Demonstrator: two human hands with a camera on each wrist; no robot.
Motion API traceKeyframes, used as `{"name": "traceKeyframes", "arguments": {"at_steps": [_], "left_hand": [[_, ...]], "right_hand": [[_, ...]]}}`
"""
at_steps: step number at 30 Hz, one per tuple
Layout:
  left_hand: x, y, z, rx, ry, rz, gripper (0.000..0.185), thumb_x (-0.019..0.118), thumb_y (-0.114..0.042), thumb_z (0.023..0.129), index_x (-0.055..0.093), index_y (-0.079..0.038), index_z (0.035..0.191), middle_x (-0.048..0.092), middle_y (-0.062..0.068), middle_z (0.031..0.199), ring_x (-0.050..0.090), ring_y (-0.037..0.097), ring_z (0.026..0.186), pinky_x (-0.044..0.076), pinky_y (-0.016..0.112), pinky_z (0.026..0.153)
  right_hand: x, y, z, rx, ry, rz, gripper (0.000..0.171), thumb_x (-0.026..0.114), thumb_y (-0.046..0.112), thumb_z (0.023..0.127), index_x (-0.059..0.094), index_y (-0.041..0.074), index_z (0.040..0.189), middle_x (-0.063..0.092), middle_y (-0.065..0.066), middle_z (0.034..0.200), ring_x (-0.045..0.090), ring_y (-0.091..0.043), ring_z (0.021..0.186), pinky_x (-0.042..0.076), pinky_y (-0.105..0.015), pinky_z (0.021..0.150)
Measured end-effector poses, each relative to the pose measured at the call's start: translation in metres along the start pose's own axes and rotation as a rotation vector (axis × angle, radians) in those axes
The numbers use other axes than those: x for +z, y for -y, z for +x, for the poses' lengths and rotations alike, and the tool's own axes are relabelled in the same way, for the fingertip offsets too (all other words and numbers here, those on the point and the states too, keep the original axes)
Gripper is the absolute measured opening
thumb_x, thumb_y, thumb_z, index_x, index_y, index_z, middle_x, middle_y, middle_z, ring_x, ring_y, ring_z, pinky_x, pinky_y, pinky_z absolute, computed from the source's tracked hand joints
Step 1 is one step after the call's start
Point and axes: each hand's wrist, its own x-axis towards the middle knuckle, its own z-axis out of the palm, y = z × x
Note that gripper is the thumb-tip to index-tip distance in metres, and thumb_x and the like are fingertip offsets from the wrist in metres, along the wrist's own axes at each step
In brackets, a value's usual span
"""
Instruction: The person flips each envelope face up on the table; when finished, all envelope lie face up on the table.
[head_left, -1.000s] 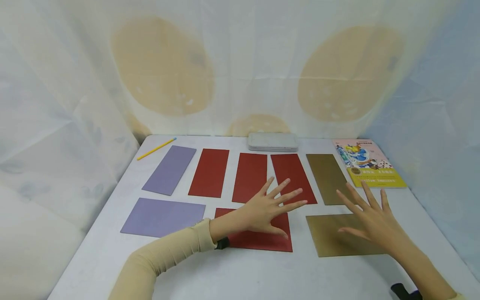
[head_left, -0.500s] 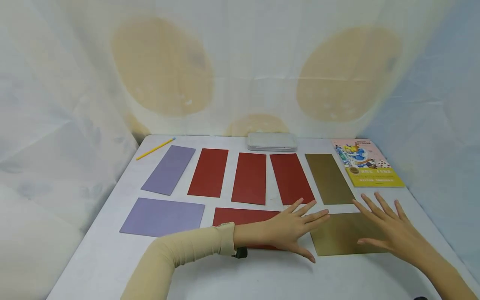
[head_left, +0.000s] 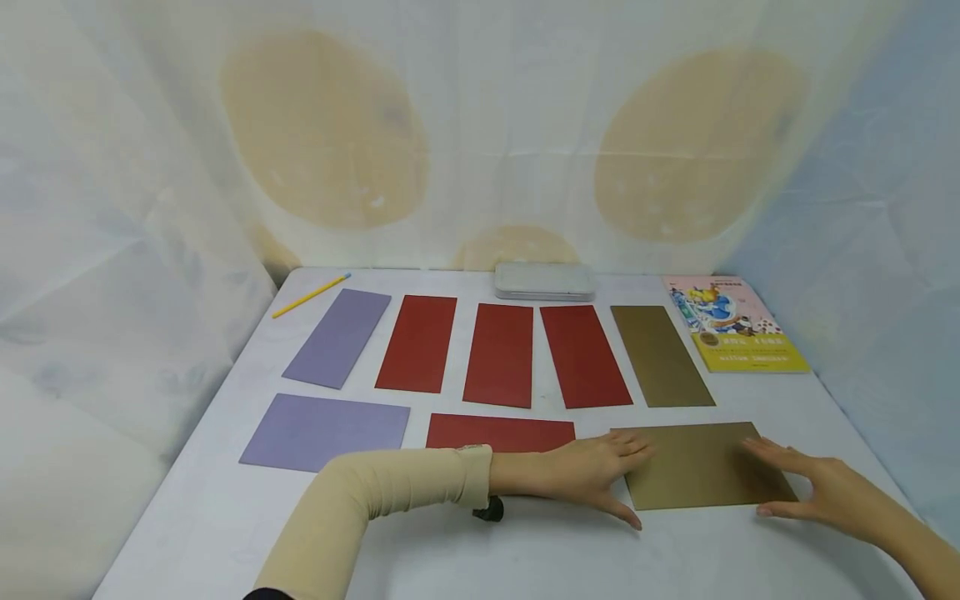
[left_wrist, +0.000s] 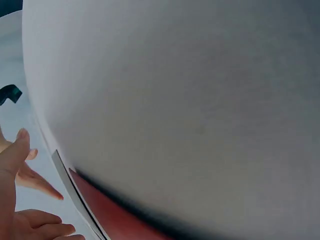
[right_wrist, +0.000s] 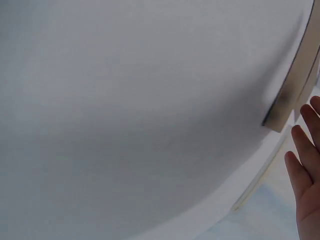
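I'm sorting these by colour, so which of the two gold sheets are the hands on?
The near gold sheet, lying crosswise at the table's front. The left hand rests at its left edge, the right hand at its right. The far gold sheet lies untouched.

Printed characters are showing on the cover of the picture book (head_left: 733, 325) lying at the far right corner of the desk (head_left: 480, 550), in its pink top band and yellow lower band, but they are appearing too small to read. Nothing else is bearing text.

Bare white table (head_left: 525, 550) along the near edge; coloured sheets crowding the middle.
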Motion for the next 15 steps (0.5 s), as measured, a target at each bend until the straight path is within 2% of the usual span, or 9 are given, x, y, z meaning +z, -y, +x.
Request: {"name": "traceKeyframes", "arguments": {"at_steps": [2,5,7,10,15], "left_hand": [[0.0017,0.0002,0.0015,-0.020,0.015,0.016,0.095,0.062,-0.066,0.081,0.036,-0.003,0.147,0.040,0.007,0.149,0.030,0.019,0.140,0.020,0.024,0.112],[0.0033,-0.0002,0.0040,-0.051,0.051,0.066,0.095,0.060,-0.068,0.081,0.037,-0.005,0.147,0.041,0.005,0.148,0.031,0.017,0.139,0.019,0.025,0.113],[0.0039,-0.0012,0.0059,-0.070,0.078,0.106,0.095,0.058,-0.070,0.081,0.037,-0.006,0.147,0.041,0.003,0.148,0.032,0.016,0.139,0.019,0.025,0.113],[0.0042,-0.0035,0.0082,-0.096,0.112,0.147,0.094,0.055,-0.072,0.082,0.038,-0.007,0.147,0.041,0.002,0.148,0.033,0.015,0.138,0.021,0.025,0.112],[0.0031,-0.0070,0.0095,-0.119,0.127,0.176,0.090,0.055,-0.071,0.082,0.042,-0.008,0.145,0.046,0.000,0.143,0.040,0.014,0.133,0.027,0.026,0.110]], "right_hand": [[0.0030,-0.0046,-0.0039,-0.005,-0.001,-0.019,0.082,0.085,0.047,0.062,0.059,0.020,0.135,0.058,-0.015,0.127,0.060,-0.018,0.109,0.050,-0.021,0.075],[0.0063,-0.0084,-0.0082,0.002,-0.002,-0.025,0.078,0.085,0.048,0.062,0.061,0.021,0.132,0.060,-0.010,0.125,0.053,-0.001,0.109,0.046,-0.013,0.074],[0.0077,-0.0088,-0.0092,0.014,0.014,-0.033,0.077,0.083,0.049,0.064,0.061,0.021,0.132,0.059,-0.010,0.126,0.052,0.000,0.109,0.049,-0.019,0.073],[0.0088,-0.0074,-0.0092,0.028,0.030,-0.040,0.075,0.082,0.048,0.066,0.061,0.019,0.132,0.061,-0.014,0.123,0.055,-0.006,0.108,0.053,-0.028,0.072],[0.0094,-0.0050,-0.0084,0.014,0.030,-0.029,0.072,0.082,0.046,0.067,0.063,0.017,0.130,0.063,-0.019,0.119,0.059,-0.012,0.105,0.054,-0.030,0.070]]}}
